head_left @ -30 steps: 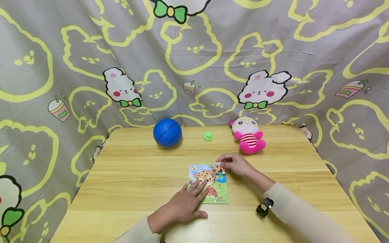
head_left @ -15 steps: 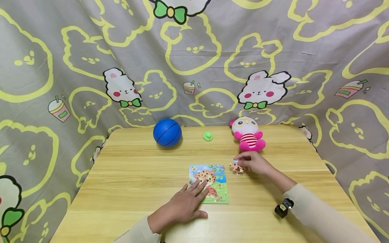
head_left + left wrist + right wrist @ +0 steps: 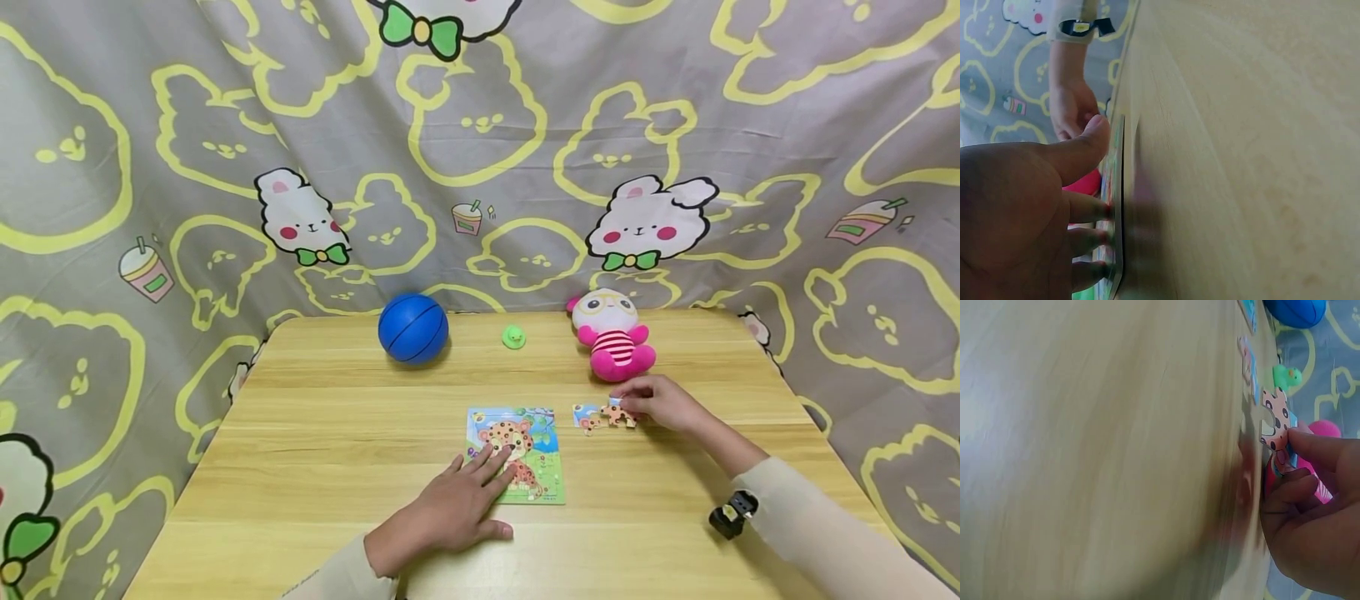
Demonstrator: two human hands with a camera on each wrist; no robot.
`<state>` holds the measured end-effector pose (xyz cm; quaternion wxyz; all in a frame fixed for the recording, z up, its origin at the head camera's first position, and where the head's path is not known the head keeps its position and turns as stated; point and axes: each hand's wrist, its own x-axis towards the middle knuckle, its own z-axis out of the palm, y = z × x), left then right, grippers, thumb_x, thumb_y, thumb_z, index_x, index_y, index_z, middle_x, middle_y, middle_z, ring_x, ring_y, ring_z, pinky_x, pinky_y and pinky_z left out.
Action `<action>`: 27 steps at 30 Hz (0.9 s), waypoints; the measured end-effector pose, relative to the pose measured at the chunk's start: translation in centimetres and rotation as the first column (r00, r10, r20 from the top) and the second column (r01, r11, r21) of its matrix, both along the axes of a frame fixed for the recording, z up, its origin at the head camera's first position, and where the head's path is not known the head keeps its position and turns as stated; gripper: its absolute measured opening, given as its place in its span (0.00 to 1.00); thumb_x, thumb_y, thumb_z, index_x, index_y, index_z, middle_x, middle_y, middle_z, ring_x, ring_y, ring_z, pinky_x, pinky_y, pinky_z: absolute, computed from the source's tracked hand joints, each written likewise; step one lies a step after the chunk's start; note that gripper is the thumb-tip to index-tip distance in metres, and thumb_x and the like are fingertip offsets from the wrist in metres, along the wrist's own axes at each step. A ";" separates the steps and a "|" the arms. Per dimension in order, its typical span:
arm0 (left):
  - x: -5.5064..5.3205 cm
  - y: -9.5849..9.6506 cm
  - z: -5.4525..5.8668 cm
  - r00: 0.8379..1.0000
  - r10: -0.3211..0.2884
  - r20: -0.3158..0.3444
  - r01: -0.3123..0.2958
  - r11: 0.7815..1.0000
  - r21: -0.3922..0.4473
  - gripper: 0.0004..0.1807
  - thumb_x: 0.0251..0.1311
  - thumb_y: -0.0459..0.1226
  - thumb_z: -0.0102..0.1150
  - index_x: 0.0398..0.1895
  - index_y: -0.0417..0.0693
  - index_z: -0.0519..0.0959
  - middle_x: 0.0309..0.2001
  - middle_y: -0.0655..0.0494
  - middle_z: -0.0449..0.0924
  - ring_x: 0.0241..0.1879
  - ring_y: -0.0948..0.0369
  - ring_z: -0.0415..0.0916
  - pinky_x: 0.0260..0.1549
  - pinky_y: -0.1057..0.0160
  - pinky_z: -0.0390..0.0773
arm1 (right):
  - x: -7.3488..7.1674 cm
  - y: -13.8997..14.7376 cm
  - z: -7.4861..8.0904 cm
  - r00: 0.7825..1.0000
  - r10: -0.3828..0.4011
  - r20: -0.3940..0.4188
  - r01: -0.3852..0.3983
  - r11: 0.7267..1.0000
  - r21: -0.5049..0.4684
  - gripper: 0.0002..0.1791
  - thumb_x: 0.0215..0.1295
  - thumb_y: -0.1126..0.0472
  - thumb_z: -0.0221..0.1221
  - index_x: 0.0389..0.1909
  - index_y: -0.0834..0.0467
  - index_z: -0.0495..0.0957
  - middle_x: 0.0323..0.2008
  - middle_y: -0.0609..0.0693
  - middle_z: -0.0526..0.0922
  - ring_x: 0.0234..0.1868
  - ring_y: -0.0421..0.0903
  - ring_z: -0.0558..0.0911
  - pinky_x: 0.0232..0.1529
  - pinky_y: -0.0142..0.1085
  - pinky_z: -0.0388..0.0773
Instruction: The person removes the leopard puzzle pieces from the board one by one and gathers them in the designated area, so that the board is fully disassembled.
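Observation:
My left hand [image 3: 459, 503] lies with straight fingers on the lower left of a square leopard jigsaw puzzle [image 3: 551, 477], covering part of the picture. To the right of the puzzle, my right hand [image 3: 662, 403] pinches a spotted puzzle piece [image 3: 1280, 419] between thumb and fingers, tilted and just above the table in the right wrist view. Beside it on the left, another puzzle piece [image 3: 586, 417] with a blue corner lies on the wood. The left wrist view has the left hand's fingertips pressed on the thin puzzle board [image 3: 1117, 250].
A blue ball [image 3: 413, 328], a small green duck [image 3: 513, 337] and a pink-and-white plush toy [image 3: 613, 337] stand along the back of the wooden table [image 3: 315, 450]. A grey patterned curtain [image 3: 525, 92] hangs behind and at both sides.
My right hand has carried the spotted piece rightward, off the puzzle's upper right corner. A separate piece now shows on the table to its left. The left hand has stayed put.

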<state>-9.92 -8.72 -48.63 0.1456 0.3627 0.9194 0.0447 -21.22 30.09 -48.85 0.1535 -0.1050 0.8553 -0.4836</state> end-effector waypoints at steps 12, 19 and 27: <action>0.0 0.0 0.0 1.000 -0.003 0.003 0.003 1.000 0.008 0.48 0.67 0.69 0.47 0.83 0.55 0.56 0.84 0.54 0.42 0.82 0.50 0.44 0.72 0.37 0.61 | 0.1 1.1 -1.1 0.997 0.020 -0.072 -0.013 0.996 0.088 0.10 0.71 0.69 0.61 0.49 0.68 0.85 0.35 0.54 0.85 0.32 0.41 0.78 0.31 0.32 0.78; -0.1 0.0 -0.2 1.000 -0.004 0.004 0.004 1.000 0.008 0.48 0.67 0.69 0.47 0.83 0.55 0.55 0.84 0.54 0.41 0.82 0.50 0.43 0.72 0.38 0.61 | 0.2 0.9 -1.6 0.995 -0.017 -0.098 0.028 0.993 0.113 0.10 0.72 0.68 0.61 0.48 0.65 0.86 0.33 0.53 0.84 0.29 0.42 0.77 0.28 0.32 0.77; -0.1 0.0 -0.1 1.000 -0.001 0.006 0.001 1.000 0.004 0.48 0.67 0.69 0.47 0.83 0.55 0.55 0.84 0.54 0.41 0.82 0.50 0.43 0.72 0.38 0.60 | 0.5 0.3 -2.1 0.985 -0.055 -0.166 0.083 0.983 0.162 0.09 0.73 0.65 0.61 0.48 0.62 0.87 0.36 0.51 0.84 0.32 0.43 0.78 0.31 0.33 0.76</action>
